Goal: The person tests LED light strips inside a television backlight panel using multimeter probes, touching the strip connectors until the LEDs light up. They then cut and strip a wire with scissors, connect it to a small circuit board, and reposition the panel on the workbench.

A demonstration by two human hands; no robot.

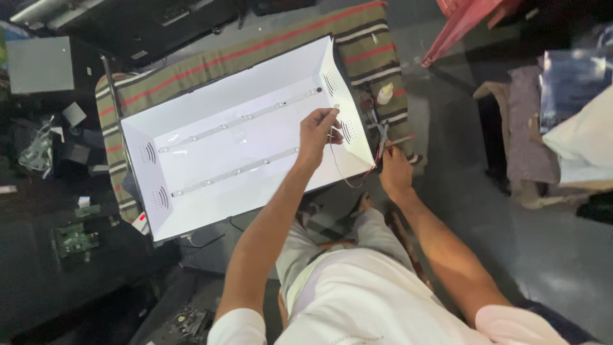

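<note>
A large white backlight tray [211,102] lies on a striped mat [367,45], with two thin light strips [239,169] running along its floor. My left hand [317,133] hovers over the tray's right end, fingers pinched on a thin wire [337,163] that trails down over the tray's edge. Just past the tray's right corner, my right hand [394,172] grips a slim tool with a red tip [401,138], held next to a bundle of wires. I sit on the floor, knees under the tray's near edge.
A small white bottle [384,94] stands on the mat by the tray's right wall. A green circuit board [75,239] and loose parts lie on the dark floor at left. A red plastic stool [463,22] and cloth piles [530,134] sit at right.
</note>
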